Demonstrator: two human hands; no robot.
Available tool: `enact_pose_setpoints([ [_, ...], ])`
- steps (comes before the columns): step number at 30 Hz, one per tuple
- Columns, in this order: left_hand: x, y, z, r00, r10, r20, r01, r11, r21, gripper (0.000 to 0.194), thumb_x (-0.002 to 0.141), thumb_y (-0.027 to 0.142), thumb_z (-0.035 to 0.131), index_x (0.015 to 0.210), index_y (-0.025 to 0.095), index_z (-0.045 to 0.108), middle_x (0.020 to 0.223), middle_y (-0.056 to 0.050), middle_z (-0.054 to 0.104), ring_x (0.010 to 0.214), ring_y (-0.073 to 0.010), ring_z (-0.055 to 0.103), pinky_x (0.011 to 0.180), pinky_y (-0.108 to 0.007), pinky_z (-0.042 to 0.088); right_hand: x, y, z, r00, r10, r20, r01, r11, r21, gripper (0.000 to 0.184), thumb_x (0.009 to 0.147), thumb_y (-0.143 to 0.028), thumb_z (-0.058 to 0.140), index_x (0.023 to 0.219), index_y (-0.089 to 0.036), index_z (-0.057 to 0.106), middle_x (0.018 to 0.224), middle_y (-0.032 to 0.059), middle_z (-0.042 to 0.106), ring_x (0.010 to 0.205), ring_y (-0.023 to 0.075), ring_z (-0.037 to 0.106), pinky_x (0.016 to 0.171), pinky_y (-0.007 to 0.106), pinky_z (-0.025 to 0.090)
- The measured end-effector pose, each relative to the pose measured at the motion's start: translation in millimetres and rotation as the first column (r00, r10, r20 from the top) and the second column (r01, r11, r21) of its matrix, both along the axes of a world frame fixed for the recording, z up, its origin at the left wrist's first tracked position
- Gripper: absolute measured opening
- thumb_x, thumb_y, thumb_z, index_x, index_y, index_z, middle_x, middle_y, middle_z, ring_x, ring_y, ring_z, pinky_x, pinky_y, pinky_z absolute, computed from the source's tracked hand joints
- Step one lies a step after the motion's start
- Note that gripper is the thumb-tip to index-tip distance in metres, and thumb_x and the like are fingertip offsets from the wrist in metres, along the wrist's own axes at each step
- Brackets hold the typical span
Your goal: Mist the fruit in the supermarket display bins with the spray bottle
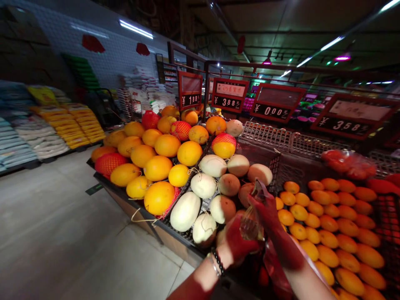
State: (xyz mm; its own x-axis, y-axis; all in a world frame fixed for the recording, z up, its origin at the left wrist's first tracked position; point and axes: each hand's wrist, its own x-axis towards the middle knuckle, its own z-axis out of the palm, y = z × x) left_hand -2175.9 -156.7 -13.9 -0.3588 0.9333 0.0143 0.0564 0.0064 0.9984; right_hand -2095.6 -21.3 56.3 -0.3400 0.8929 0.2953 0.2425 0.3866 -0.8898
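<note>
Two bare forearms reached in from the bottom of the frame at a supermarket fruit stand, both hands working a thin clear plastic bag (pixel 251 223) held just above the display. The left hand (pixel 239 241), a beaded bracelet (pixel 218 261) at the wrist, was closed on the lower part of the bag, while the right hand (pixel 267 208) pinched its upper edge between fingertips; the two hands were close together, joined by the film between them. The bag looked empty and its mouth not yet spread, so the step in hand appeared to be rubbing the top apart, a move that calls for a light, sliding grip on flimsy film. Directly behind the hands lay pale white melons (pixel 203 185), some wrapped with string, and beyond them a heap of yellow melons (pixel 158 168), a few in red foam netting. Small oranges (pixel 331 227) filled the bin to the right, just beside the right hand. Red price signs (pixel 229 96) stood over the wire baskets (pixel 265 135), and stacked sacks (pixel 40 133) lined the far wall.
</note>
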Motion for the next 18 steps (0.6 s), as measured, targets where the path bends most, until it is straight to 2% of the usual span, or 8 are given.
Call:
enact_pose_setpoints([
  [2, -18, 10, 13.4, 0.999, -0.004, -0.048, 0.008, 0.997, 0.076, 0.069, 0.061, 0.045, 0.106, 0.114, 0.022, 0.068, 0.111, -0.008, 0.086, 0.097, -0.0322, 0.079, 0.083, -0.045, 0.062, -16, 8, 17.1, 1.000, -0.018, 0.007, 0.018, 0.999, 0.051, 0.029, 0.084, -0.043, 0.074, 0.105, -0.023, 0.074, 0.081, -0.0005, 0.073, 0.072, 0.0217, 0.064, 0.071, 0.036, 0.055],
  [4, -39, 18, 27.1, 0.994, 0.024, -0.110, -0.007, 0.988, 0.153, 0.072, 0.063, 0.045, 0.106, 0.119, 0.022, 0.067, 0.114, -0.009, 0.084, 0.101, -0.0326, 0.079, 0.089, -0.049, 0.065, -35, 19, 30.1, 1.000, -0.009, 0.012, 0.007, 0.993, 0.115, 0.021, 0.084, -0.042, 0.074, 0.094, -0.025, 0.069, 0.076, -0.0029, 0.068, 0.070, 0.0203, 0.060, 0.070, 0.036, 0.051],
  [8, -80, 30, 54.2, 0.976, 0.092, -0.198, -0.044, 0.971, 0.235, 0.069, 0.068, 0.043, 0.105, 0.122, 0.022, 0.068, 0.118, -0.008, 0.083, 0.109, -0.0329, 0.080, 0.100, -0.051, 0.065, -80, 43, 48.4, 0.987, 0.119, -0.107, -0.104, 0.985, 0.136, 0.032, 0.084, -0.045, 0.077, 0.107, -0.023, 0.073, 0.093, 0.0014, 0.076, 0.083, 0.0225, 0.067, 0.080, 0.038, 0.055],
  [11, -103, 32, 69.3, 0.965, 0.137, -0.223, -0.079, 0.965, 0.250, 0.078, 0.068, 0.046, 0.104, 0.132, 0.023, 0.066, 0.128, -0.009, 0.081, 0.119, -0.0347, 0.077, 0.108, -0.054, 0.063, -113, 51, 60.5, 0.974, 0.173, -0.143, -0.156, 0.981, 0.119, 0.028, 0.082, -0.044, 0.075, 0.099, -0.021, 0.074, 0.084, 0.0004, 0.074, 0.077, 0.0207, 0.064, 0.075, 0.035, 0.053],
  [14, -117, 23, 71.4, 0.966, 0.171, -0.194, -0.113, 0.954, 0.277, 0.082, 0.070, 0.043, 0.103, 0.139, 0.024, 0.063, 0.139, -0.011, 0.078, 0.127, -0.0359, 0.074, 0.113, -0.054, 0.060, -137, 43, 65.9, 0.982, 0.160, -0.101, -0.144, 0.978, 0.154, 0.021, 0.077, -0.041, 0.074, 0.084, -0.022, 0.071, 0.073, -0.0016, 0.068, 0.070, 0.0189, 0.057, 0.070, 0.035, 0.047],
  [18, -123, -7, 50.4, 0.971, 0.214, -0.104, -0.196, 0.968, 0.159, 0.067, 0.071, 0.041, 0.103, 0.124, 0.021, 0.067, 0.121, -0.009, 0.083, 0.116, -0.0351, 0.076, 0.099, -0.048, 0.063, -154, 15, 51.2, 0.982, 0.190, -0.021, -0.183, 0.964, 0.191, 0.017, 0.079, -0.038, 0.072, 0.086, -0.022, 0.070, 0.076, -0.0009, 0.069, 0.072, 0.0197, 0.059, 0.073, 0.036, 0.049],
])
